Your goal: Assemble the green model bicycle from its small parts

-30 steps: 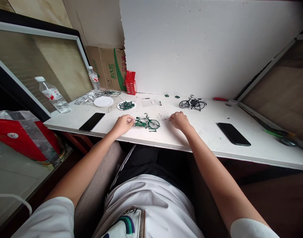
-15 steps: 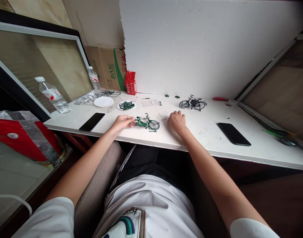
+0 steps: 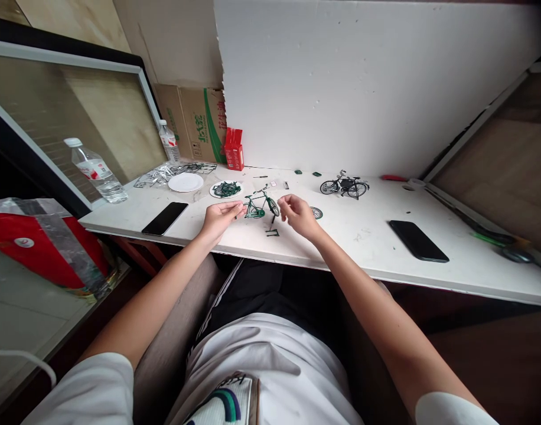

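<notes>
My left hand (image 3: 221,218) pinches the rear end of a green model bicycle (image 3: 256,208), which is held up above the white table with its front wheel to the right. Close to that wheel is my right hand (image 3: 298,216), its fingers closed; what they hold, if anything, is too small to make out. A loose spoked wheel (image 3: 316,212) lies just right of my right hand. Below the bicycle a small green part (image 3: 272,232) rests on the table. Behind, a white plate (image 3: 213,193) carries green parts.
A finished-looking black model bicycle (image 3: 345,185) stands at the back right. Phones lie at left (image 3: 165,218) and right (image 3: 418,240). Two bottles, a white plate (image 3: 185,182), a red box (image 3: 234,149) and a carton (image 3: 193,123) are at the back left.
The green bicycle has been raised and tilted by my left hand. My right hand has moved left to its front wheel, and the loose wheel now shows beside it.
</notes>
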A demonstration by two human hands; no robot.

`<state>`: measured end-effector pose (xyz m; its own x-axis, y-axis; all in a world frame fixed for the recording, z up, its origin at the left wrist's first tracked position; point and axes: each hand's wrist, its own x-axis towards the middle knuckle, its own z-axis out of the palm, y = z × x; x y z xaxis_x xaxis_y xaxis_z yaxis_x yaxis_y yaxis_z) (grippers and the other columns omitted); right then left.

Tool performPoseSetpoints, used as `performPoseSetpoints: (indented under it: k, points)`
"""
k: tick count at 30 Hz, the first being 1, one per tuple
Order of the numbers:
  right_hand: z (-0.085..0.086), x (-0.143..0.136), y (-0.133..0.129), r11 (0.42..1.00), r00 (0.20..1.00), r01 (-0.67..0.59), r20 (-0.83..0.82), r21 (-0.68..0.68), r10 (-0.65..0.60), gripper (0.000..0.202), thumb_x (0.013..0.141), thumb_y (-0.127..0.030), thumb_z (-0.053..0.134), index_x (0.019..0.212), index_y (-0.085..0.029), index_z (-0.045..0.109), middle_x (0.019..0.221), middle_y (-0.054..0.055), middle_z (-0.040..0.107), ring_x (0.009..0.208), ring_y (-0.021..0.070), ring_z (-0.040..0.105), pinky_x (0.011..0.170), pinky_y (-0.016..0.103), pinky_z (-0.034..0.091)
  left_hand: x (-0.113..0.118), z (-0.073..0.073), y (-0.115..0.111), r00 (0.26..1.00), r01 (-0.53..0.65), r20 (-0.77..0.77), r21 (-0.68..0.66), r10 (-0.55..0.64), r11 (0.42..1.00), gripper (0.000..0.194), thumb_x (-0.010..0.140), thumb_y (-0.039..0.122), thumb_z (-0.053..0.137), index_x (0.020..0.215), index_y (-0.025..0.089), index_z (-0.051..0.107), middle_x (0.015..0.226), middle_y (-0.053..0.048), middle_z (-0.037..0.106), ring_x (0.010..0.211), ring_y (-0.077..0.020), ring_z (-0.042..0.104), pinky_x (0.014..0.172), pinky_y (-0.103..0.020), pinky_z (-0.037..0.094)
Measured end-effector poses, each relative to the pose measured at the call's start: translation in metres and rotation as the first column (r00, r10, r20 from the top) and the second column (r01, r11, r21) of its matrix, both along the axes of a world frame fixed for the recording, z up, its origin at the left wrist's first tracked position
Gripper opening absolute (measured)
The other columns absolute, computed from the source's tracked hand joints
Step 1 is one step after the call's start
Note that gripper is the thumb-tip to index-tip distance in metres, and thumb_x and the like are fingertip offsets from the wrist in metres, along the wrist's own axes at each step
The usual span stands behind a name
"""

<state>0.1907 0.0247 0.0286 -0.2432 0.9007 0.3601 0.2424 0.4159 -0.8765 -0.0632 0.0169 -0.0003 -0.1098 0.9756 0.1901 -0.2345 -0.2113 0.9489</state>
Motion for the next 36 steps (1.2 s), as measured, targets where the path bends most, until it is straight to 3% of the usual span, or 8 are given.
performPoseSetpoints:
  k: [3, 6, 14, 31, 36]
  points:
    - [-0.006, -0.018, -0.012, 0.962, 0.972, -0.219, -0.124, -0.160, 0.201, 0.054, 0.089, -0.074, 0.067, 0.095, -0.021, 0.060, 0.088, 0.004, 0.070, 0.066, 0.0153, 0.068, 0.047, 0.023, 0.042, 0.007, -0.004, -0.002, 0.998, -0.033, -0.057, 0.066, 0.037, 0.997, 0.062, 0.071, 0.048, 0.094, 0.116, 0.009, 0.077, 0.111, -0.018, 0.081, 0.110, -0.0296, 0.078, 0.107, -0.047, 0.058]
    - [-0.016, -0.031, -0.019, 0.931, 0.949, -0.291, -0.189, -0.222, 0.251, 0.056, 0.085, -0.075, 0.072, 0.091, -0.020, 0.063, 0.093, 0.006, 0.074, 0.070, 0.0158, 0.072, 0.046, 0.021, 0.044, 0.014, -0.008, -0.007, 0.993, -0.056, -0.101, 0.089, 0.065, 0.994, 0.066, 0.072, 0.052, 0.092, 0.120, 0.009, 0.076, 0.113, -0.020, 0.081, 0.108, -0.0294, 0.078, 0.106, -0.047, 0.058]
    - [-0.037, -0.039, -0.017, 0.931, 0.948, -0.231, -0.280, -0.283, 0.150, 0.056, 0.079, -0.071, 0.081, 0.092, -0.018, 0.070, 0.091, 0.009, 0.079, 0.069, 0.0172, 0.075, 0.044, 0.020, 0.042, 0.026, -0.017, -0.014, 0.988, -0.074, -0.125, 0.092, 0.085, 0.993, 0.063, 0.072, 0.051, 0.092, 0.117, 0.009, 0.077, 0.116, -0.020, 0.080, 0.108, -0.0305, 0.078, 0.106, -0.047, 0.058]
    - [-0.042, -0.040, -0.015, 0.951, 0.955, -0.226, -0.240, -0.211, 0.173, 0.056, 0.085, -0.074, 0.073, 0.084, -0.019, 0.066, 0.074, 0.004, 0.074, 0.057, 0.0133, 0.064, 0.049, 0.024, 0.043, 0.030, -0.020, -0.017, 0.992, -0.065, -0.106, 0.104, 0.076, 0.992, 0.067, 0.071, 0.056, 0.091, 0.117, 0.009, 0.079, 0.111, -0.019, 0.081, 0.108, -0.0328, 0.079, 0.110, -0.051, 0.056]
    - [-0.043, -0.039, -0.015, 0.947, 0.948, -0.249, -0.252, -0.205, 0.194, 0.053, 0.087, -0.070, 0.073, 0.095, -0.018, 0.068, 0.066, 0.001, 0.071, 0.049, 0.0131, 0.062, 0.052, 0.025, 0.046, 0.029, -0.023, -0.015, 0.991, -0.064, -0.112, 0.125, 0.078, 0.990, 0.063, 0.072, 0.055, 0.091, 0.115, 0.010, 0.081, 0.109, -0.018, 0.082, 0.104, -0.0326, 0.080, 0.107, -0.051, 0.058]
